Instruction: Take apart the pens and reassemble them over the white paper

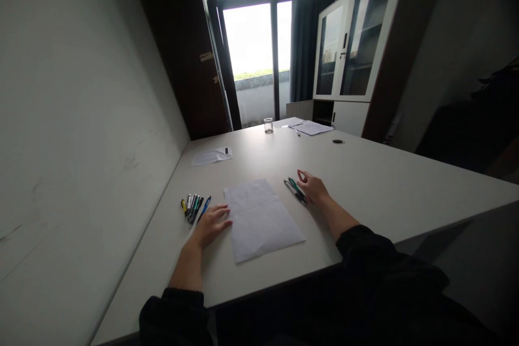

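Observation:
A white sheet of paper with faint writing on its upper part lies on the table before me. At its left edge rests my left hand, fingers spread, the tips at the paper's border. Just left of that hand lies a group of several pens, with a blue pen nearest to it. My right hand is to the right of the paper, fingers apart and curved. Beside it lie a green pen and a dark-and-silver pen; I see nothing between its fingers.
The white table meets a wall on the left. Farther back are a sheet with a dark mark, a glass jar, stacked papers with a pen, and a round cable hole.

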Action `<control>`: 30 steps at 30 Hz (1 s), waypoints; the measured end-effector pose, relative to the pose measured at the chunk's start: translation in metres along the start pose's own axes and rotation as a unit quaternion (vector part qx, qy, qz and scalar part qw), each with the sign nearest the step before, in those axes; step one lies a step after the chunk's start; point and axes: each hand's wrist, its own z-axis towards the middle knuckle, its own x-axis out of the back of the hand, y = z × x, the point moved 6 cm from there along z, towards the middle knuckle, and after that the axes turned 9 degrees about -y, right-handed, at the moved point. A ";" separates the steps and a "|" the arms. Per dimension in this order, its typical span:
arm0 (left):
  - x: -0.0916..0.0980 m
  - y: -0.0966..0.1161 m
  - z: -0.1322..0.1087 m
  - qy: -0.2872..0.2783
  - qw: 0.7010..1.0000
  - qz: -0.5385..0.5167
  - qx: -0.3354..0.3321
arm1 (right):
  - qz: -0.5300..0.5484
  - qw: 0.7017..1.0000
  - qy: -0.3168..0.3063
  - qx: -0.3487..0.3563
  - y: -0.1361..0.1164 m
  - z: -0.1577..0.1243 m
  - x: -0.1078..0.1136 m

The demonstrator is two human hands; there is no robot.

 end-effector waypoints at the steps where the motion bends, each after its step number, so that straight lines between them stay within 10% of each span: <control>1: 0.000 0.000 0.000 0.000 1.000 -0.001 -0.001 | -0.010 1.000 -0.006 0.004 0.000 0.001 -0.001; 12: 0.009 0.007 0.000 0.041 0.999 -0.022 -0.009 | -0.057 0.997 -0.054 0.025 -0.004 0.002 -0.004; 22: 0.063 -0.049 -0.035 0.300 0.930 0.113 0.179 | -0.029 0.998 -0.061 -0.013 -0.007 -0.005 0.002; 30: 0.059 -0.109 -0.052 0.219 0.903 0.169 0.327 | -0.027 0.999 -0.015 -0.042 -0.001 -0.005 0.006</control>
